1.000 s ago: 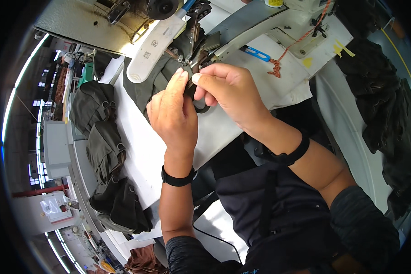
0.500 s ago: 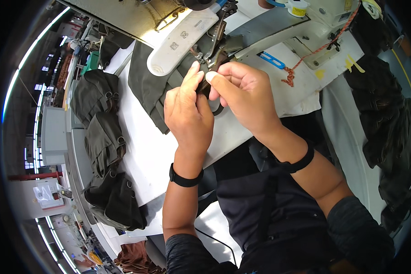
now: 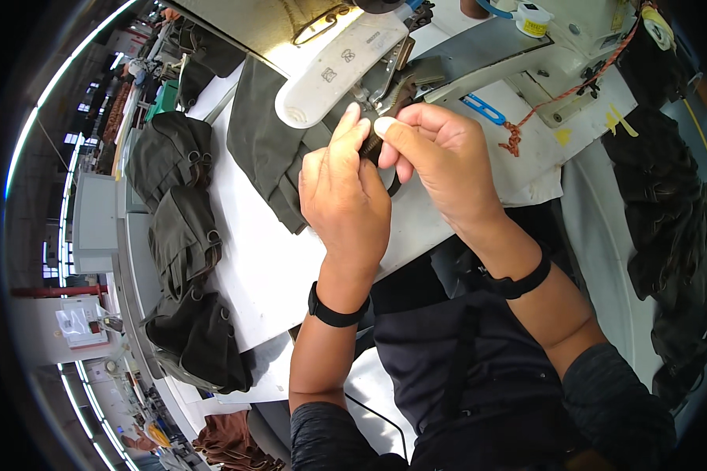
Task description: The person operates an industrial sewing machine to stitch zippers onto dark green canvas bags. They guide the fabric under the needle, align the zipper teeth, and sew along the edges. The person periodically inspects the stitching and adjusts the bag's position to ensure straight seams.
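Observation:
A dark green cloth bag piece [image 3: 271, 145] lies under the sewing machine's presser area. A strip with brass-coloured zipper teeth [image 3: 374, 144] runs along its edge, between my hands. My left hand [image 3: 344, 188] rests on the cloth, fingers stretched toward the presser foot [image 3: 379, 98] and thumb beside the strip. On the other side, my right hand [image 3: 440, 157] pinches the strip's edge between thumb and bent fingers. What lies under my fingertips is mostly hidden. The white rounded machine cover [image 3: 334, 71] stands just beyond my left fingertips.
Several dark green bags [image 3: 182, 235] line the table's left side. More dark bags [image 3: 656, 204] hang at the right. A blue plastic tool [image 3: 483, 108] on an orange cord [image 3: 558, 93] lies on the white table [image 3: 251, 275]. A small white bottle [image 3: 532, 20] sits on the machine.
The whole view has shifted, so hands, machine and cloth appear slightly farther right. Both hands keep nearly the same pose beside the presser foot.

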Motion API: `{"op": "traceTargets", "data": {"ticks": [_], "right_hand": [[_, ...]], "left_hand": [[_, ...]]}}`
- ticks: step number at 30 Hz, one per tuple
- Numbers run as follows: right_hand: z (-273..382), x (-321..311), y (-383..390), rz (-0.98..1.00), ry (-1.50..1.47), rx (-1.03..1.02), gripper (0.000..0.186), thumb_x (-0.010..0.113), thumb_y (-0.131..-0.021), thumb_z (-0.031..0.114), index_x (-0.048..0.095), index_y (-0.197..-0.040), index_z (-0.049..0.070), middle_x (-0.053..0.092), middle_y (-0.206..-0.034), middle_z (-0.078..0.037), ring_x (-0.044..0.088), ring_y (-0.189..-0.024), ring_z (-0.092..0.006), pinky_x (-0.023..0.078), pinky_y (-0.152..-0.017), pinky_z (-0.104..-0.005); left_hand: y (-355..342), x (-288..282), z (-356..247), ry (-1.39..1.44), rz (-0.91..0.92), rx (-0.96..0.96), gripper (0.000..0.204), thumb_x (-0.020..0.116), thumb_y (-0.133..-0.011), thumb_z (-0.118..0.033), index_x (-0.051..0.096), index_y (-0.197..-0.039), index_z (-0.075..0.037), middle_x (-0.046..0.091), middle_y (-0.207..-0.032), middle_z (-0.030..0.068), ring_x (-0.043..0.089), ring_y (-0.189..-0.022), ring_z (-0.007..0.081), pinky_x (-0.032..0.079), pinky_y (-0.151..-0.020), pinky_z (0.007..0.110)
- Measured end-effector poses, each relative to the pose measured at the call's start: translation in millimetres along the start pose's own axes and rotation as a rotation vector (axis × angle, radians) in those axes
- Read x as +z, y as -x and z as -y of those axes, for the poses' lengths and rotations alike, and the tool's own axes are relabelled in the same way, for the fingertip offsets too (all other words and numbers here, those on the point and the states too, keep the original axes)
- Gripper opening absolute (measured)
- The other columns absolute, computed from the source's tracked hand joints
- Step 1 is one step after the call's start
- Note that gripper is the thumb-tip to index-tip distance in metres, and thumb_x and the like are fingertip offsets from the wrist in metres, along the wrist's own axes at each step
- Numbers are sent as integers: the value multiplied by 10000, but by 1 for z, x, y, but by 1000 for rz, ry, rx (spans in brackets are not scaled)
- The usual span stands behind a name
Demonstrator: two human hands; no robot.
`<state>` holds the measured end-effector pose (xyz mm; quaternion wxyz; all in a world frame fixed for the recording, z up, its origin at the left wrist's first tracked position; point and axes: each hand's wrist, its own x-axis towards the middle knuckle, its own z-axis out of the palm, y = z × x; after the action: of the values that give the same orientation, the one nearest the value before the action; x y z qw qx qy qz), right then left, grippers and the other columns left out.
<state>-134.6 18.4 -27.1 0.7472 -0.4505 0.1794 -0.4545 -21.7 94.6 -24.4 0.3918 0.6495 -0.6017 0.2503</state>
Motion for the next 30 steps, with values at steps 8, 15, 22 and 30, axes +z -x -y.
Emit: {"op": "traceTargets", "data": {"ticks": [8,15,22,30], "right_hand": [[11,6,3,-93,-51,117,143,739,-987,165,721,-932,34,694,-751,-28,574,-606,-65,443,-587,-208],[1,13,2,-253,-113,29,229,756,-975,201,720,-881,-5,682,-698,-21,571,-567,-51,446,-527,-217],[-3,18,-1,-321,26,-121,199,741,-979,128,709,-841,-12,676,-653,-1,563,-572,-22,431,-527,-219],[-21,19,-12,-395,255,-351,165,756,-955,86,668,-832,20,652,-610,2,539,-533,-30,428,-496,-243]], "left_hand": [[-1,4,8,-29,-4,37,441,651,-793,99,718,-1199,-60,750,-1315,61,648,-896,236,523,-857,357],[-6,-1,6,-46,-36,121,351,724,-842,57,744,-1152,-106,777,-1192,23,705,-1001,197,457,-890,324],[-7,3,9,31,-82,92,259,768,-863,26,763,-1083,-112,796,-1099,20,716,-962,190,458,-893,317],[-8,6,5,-5,-99,93,229,778,-862,10,758,-1062,-100,792,-1090,25,716,-959,195,465,-896,324]]}}
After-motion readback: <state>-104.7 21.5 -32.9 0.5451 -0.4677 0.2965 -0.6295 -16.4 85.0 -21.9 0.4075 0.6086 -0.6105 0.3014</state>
